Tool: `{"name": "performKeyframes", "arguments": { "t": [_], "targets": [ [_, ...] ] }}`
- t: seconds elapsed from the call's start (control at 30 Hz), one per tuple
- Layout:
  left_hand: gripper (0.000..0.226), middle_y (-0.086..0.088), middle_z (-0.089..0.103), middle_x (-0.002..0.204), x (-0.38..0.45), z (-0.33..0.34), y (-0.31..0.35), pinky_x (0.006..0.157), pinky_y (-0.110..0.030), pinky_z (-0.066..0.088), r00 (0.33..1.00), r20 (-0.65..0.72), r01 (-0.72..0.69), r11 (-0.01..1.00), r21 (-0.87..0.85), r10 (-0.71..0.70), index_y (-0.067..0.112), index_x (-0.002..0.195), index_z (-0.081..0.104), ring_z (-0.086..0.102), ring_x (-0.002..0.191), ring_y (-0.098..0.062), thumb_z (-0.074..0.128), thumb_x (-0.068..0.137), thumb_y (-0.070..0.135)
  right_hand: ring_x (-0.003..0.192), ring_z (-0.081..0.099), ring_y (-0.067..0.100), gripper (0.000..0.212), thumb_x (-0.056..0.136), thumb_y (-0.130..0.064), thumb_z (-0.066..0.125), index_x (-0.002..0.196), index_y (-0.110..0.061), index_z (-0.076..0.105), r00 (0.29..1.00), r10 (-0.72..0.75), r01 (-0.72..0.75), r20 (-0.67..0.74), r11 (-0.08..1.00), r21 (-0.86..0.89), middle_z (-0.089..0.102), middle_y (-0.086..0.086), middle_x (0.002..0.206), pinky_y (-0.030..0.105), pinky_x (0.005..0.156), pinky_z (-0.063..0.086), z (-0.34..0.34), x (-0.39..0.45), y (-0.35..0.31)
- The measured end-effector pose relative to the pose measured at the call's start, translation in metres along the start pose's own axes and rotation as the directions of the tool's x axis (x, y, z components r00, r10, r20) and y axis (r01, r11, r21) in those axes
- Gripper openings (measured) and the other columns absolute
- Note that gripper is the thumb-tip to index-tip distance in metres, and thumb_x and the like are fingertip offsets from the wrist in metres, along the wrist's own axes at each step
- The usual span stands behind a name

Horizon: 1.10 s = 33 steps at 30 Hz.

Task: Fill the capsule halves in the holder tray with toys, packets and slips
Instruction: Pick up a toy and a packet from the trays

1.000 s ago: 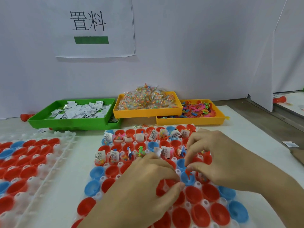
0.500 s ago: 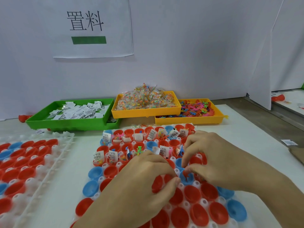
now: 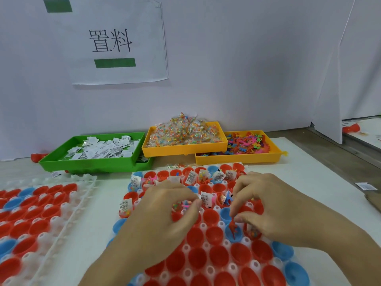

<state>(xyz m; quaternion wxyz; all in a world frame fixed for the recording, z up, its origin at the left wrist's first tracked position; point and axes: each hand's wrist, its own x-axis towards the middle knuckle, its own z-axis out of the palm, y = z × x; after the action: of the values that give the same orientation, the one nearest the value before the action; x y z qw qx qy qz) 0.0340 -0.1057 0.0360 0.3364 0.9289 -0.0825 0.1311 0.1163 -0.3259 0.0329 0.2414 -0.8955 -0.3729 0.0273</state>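
Two bare hands work over a holder tray of red and blue capsule halves on a white table.

The right hand [image 3: 274, 205] pinches a small red toy figure [image 3: 233, 229] between thumb and forefinger, its lower end inside a blue capsule half [image 3: 237, 234] near the middle of the holder tray [image 3: 224, 263]. The left hand [image 3: 165, 219] is curled just to its left over the tray, fingertips at a half holding a packet; whether it grips anything cannot be told. Halves in the far rows already hold slips, packets and toys; the near rows stand empty. Beyond the tray sit a green bin of white slips [image 3: 97, 153], a yellow bin of clear candy packets [image 3: 183, 139], and a yellow bin of coloured toy figures [image 3: 247, 147]. A second holder tray [image 3: 31, 215] lies to the left.
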Motion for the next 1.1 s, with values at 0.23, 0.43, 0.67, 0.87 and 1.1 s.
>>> {"name": "performKeyframes", "arguments": {
  "t": [0.23,0.43,0.67,0.87,1.1],
  "targets": [
    [0.026,0.013,0.067,0.070,0.032,-0.004,-0.009,0.065,-0.015,0.043,0.988,-0.135,-0.061,0.994,0.087,0.073,0.020,0.073,0.075,0.061,0.076,-0.006,0.061,0.094,0.028,0.100,0.053,-0.005,0.010,0.086,-0.033,0.076,0.083,-0.042,0.075,0.999,-0.007,0.009,-0.036,0.999,0.052,0.056,-0.028,0.099,0.017,0.078,0.046,-0.003,0.001,0.002],
    [0.012,0.009,0.068,0.082,0.099,-0.002,-0.030,0.062,-0.013,0.043,0.963,-0.254,0.136,0.979,0.153,-0.094,0.018,0.093,0.073,0.060,0.073,-0.002,0.062,0.092,0.014,0.101,0.049,-0.007,0.008,0.090,-0.035,0.070,0.094,-0.038,0.077,0.986,-0.015,0.023,-0.164,0.999,0.046,0.058,-0.026,0.091,0.012,0.077,0.039,0.001,0.005,0.007],
    [0.026,-0.016,0.068,0.118,0.176,0.007,-0.050,0.078,-0.027,0.048,0.961,-0.245,0.204,0.934,0.294,-0.133,0.007,0.114,0.071,0.066,0.099,-0.028,0.055,0.096,0.001,0.104,0.053,-0.004,0.015,0.089,-0.024,0.072,0.096,-0.037,0.075,0.946,-0.010,0.038,-0.323,0.996,0.082,0.060,-0.024,0.093,0.008,0.082,0.042,0.003,0.008,0.010],
    [0.022,-0.013,0.072,0.103,0.208,0.020,-0.061,0.072,-0.028,0.048,0.950,-0.158,0.303,0.919,0.253,-0.270,0.003,0.099,0.076,0.062,0.083,-0.021,0.072,0.090,0.023,0.102,0.054,-0.004,0.019,0.089,-0.019,0.071,0.095,-0.036,0.076,0.927,-0.007,0.048,-0.374,0.994,0.102,0.061,-0.025,0.091,0.005,0.082,0.041,0.004,0.010,0.013],
    [0.013,-0.005,0.066,0.078,0.220,0.027,-0.065,0.053,-0.018,0.040,0.925,-0.195,0.365,0.907,0.209,-0.327,0.007,0.077,0.070,0.053,0.063,-0.009,0.080,0.082,0.014,0.103,0.052,-0.006,0.018,0.091,-0.021,0.070,0.095,-0.037,0.075,0.931,0.013,0.031,-0.364,0.993,0.114,0.060,-0.027,0.092,0.005,0.081,0.041,0.005,0.012,0.014]
  ]
}}
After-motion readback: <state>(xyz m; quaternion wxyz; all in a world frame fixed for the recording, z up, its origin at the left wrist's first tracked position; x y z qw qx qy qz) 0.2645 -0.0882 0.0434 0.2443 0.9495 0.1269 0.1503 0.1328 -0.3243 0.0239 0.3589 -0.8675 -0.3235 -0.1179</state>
